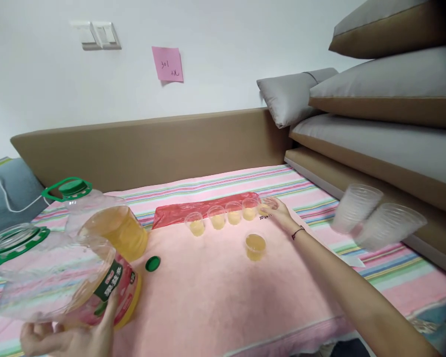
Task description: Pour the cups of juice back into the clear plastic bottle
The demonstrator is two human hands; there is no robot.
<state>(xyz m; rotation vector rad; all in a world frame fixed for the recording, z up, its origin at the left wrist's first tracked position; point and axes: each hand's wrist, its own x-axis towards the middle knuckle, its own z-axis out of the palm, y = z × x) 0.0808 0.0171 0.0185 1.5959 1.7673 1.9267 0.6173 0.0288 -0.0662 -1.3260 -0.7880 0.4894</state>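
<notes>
At the lower left, my left hand (72, 337) is wrapped round the underside of a big clear jug (111, 282) of yellow juice, which is open and tilted. My right hand (277, 210) closes on a small clear cup (265, 208) of juice at the right end of a row. Beside it in that row stand several more cups, among them one at the left end (196, 227). A separate cup of juice (255, 246) stands nearer to me. Behind the held jug is a second jug (122, 228) with a green cap on.
A green lid (152, 263) lies on the pink cloth (208, 292). Behind the row is a red plastic bag (204, 208). Two stacks of clear cups (357, 208) lean at the right, by piled cushions (386, 144). A pink note (168, 64) is on the wall.
</notes>
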